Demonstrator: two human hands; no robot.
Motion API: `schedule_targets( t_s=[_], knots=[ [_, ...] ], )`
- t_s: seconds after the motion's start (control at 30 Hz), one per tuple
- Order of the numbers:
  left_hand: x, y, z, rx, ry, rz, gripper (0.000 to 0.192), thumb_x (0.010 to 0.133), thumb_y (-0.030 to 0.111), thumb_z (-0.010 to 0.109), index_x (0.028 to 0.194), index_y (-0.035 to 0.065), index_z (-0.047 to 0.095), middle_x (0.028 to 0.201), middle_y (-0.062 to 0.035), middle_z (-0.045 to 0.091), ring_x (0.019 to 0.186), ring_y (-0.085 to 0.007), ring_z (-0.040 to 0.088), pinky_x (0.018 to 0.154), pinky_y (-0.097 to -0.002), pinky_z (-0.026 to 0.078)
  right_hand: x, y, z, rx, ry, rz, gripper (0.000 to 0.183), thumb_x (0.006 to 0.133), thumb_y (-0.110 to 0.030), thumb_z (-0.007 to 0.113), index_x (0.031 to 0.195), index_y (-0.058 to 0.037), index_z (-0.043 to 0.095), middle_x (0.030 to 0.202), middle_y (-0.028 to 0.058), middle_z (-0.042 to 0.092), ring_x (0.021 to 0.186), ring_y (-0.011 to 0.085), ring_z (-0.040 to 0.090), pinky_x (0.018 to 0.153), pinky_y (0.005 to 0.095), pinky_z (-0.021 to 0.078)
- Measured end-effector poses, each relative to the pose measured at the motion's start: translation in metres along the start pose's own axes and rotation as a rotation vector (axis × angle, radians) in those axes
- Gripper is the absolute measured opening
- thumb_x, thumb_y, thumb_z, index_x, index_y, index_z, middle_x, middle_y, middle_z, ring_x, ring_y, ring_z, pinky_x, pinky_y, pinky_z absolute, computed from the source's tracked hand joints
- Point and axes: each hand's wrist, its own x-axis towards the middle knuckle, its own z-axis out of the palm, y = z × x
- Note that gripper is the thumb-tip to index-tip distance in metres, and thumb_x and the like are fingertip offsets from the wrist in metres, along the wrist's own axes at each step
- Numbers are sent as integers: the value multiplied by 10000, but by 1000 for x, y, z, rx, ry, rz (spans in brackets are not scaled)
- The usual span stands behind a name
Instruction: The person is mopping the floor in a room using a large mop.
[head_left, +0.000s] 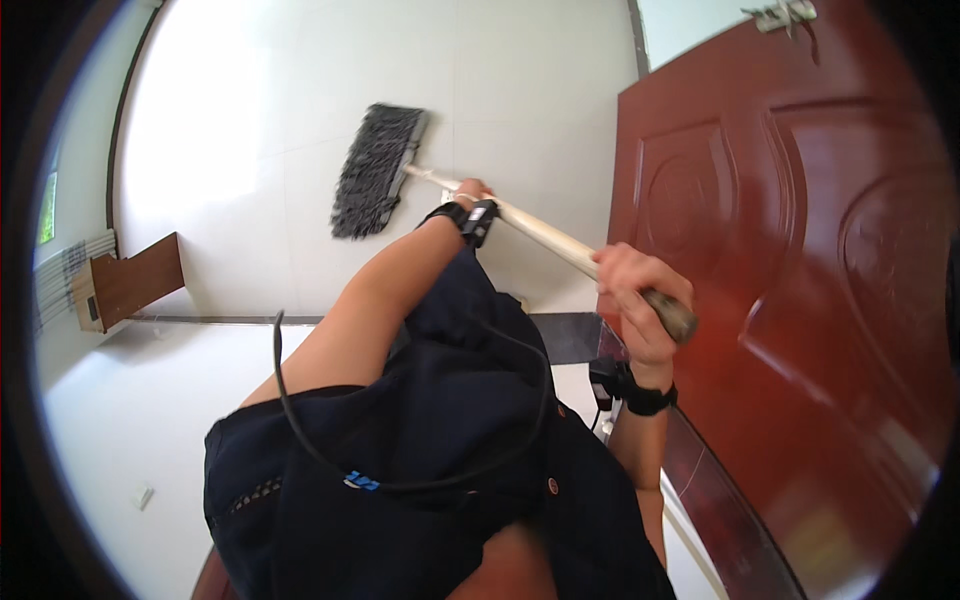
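Observation:
A flat mop with a dark grey, shaggy head (379, 172) lies on the pale tiled floor, upper middle of the view. Its pale wooden handle (547, 238) slants from the head down to the right. Around the lower part of the handle, close to the mop head, my left hand (472, 191) is closed. Near the handle's darker top end, my right hand (645, 296) grips it, with the tip sticking out past my fingers. Both wrists wear black straps with small dark devices.
A red-brown panelled door (697, 225) with a metal handle (784, 15) stands at the right. At the left is a brown wooden piece of furniture (142, 277). A dark threshold strip (574, 337) crosses the floor by my body. A black cable hangs across my front.

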Motion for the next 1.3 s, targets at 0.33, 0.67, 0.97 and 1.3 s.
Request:
schedule_targets(
  t_s=[0.33, 0.67, 0.97, 1.3],
  knots=[
    [21, -32, -5, 1219, -18, 501, 338, 797, 326, 601, 793, -11, 629, 801, -161, 641, 776, -280, 628, 663, -346, 483, -29, -1, 40, -165, 47, 21, 78, 705, -24, 515, 670, -37, 446, 627, 56, 474, 647, 195, 488, 809, 411, 389],
    [107, -31, -50, 716, -192, 341, 229, 787, 202, 494, 719, -1, 574, 681, -155, 600, 656, -279, 602, 609, -373, 503, 0, 14, 0, -87, -89, 36, 94, 619, 43, 535, 704, 4, 532, 662, 95, 520, 662, 237, 528, 834, 410, 411],
    [39, 44, -7, -55, -415, -199, 142, 736, 165, 499, 623, 82, 478, 588, -45, 518, 536, -183, 507, 537, -290, 451, 13, 6, -12, -87, 158, 39, 55, 683, 48, 491, 702, 2, 514, 642, 79, 503, 648, 193, 504, 791, 371, 410],
    [45, 13, 3, 344, -552, -68, 180, 773, 155, 500, 602, 108, 474, 561, -2, 502, 528, -117, 509, 531, -245, 462, -57, 14, -22, -37, 373, 55, 37, 712, 25, 532, 695, -6, 521, 656, 59, 511, 611, 160, 482, 659, 290, 397]
  ],
)
